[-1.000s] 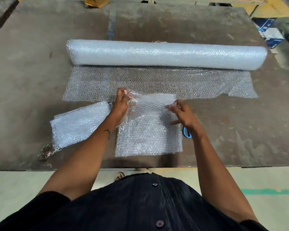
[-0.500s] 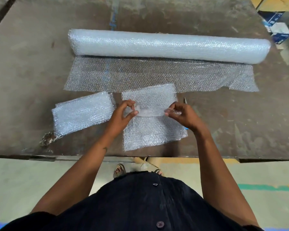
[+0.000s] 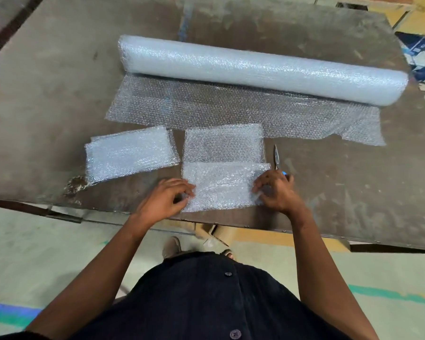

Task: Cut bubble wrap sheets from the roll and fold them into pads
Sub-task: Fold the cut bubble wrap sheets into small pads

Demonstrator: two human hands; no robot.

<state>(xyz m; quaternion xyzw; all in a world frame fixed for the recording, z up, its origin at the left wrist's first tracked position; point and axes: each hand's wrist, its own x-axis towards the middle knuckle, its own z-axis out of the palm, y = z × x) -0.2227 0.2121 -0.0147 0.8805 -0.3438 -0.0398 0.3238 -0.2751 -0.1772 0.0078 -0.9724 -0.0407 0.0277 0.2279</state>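
A cut bubble wrap sheet (image 3: 225,168) is laid flat on the table (image 3: 353,182), near its front edge. The near half of the sheet is folded over onto itself, so that a doubled layer lies toward the person and a single layer extends away toward the roll.

The left hand (image 3: 166,198) is placed at the left edge of the folded part. Its fingers are curled and the edge of the sheet is pinched between thumb and fingertips. The right hand (image 3: 276,192) is placed at the right edge of the folded part. Its fingers are bent down onto the wrap and the edge is gripped there. The sheet is thus held between the two hands, at its two near corners.

A finished pad (image 3: 130,153) is located to the left of the sheet, just beside it but apart from the left hand. The roll (image 3: 260,69) is positioned at the far side of the table, with a loose length of wrap (image 3: 231,111) spread out in front of it. The far edge of the sheet is overlapped with this loose length. A pair of scissors (image 3: 277,159) is found just right of the sheet, its handle partly hidden by the right hand.

Compared with half a second earlier, both hands have been brought nearer to the table's front edge, and the fold line has been drawn down with them. A larger part of the sheet is now doubled, and the scissor blades are exposed.
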